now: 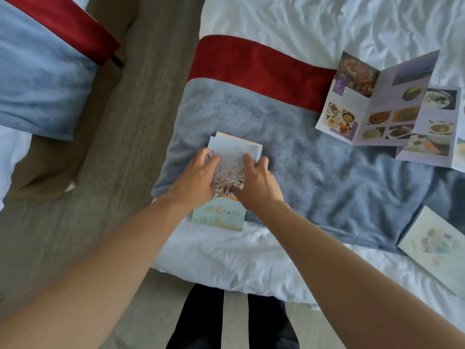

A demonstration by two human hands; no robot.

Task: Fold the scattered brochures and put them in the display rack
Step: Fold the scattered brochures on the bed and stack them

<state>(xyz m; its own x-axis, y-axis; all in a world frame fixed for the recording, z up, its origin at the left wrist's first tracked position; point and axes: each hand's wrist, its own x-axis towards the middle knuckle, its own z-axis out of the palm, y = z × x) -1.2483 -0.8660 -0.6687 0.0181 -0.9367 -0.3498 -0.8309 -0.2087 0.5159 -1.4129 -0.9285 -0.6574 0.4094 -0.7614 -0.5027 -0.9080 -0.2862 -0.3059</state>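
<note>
The blossom brochure (232, 170) lies folded on the grey blanket (314, 172) near the foot of the bed, its panels stacked a little unevenly at the far end, and I press on it with both hands, by my reading to flatten the creases so it holds shut. My left hand (196, 181) lies on its left half, fingers spread and fairly straight, pinning the paper so it cannot slide on the soft cover. My right hand (259, 183) works the right edge, fingers bent over the fold; whether they pinch the paper or only press it I cannot tell. Well to the right, a food brochure (382, 107) lies opened out in a zigzag across blanket, red band (251, 69) and white sheet (327, 21), not yet folded. A pale brochure (435, 250) lies near the bed's corner on my right. No display rack shows, so the carrying comes later, I judge.
</note>
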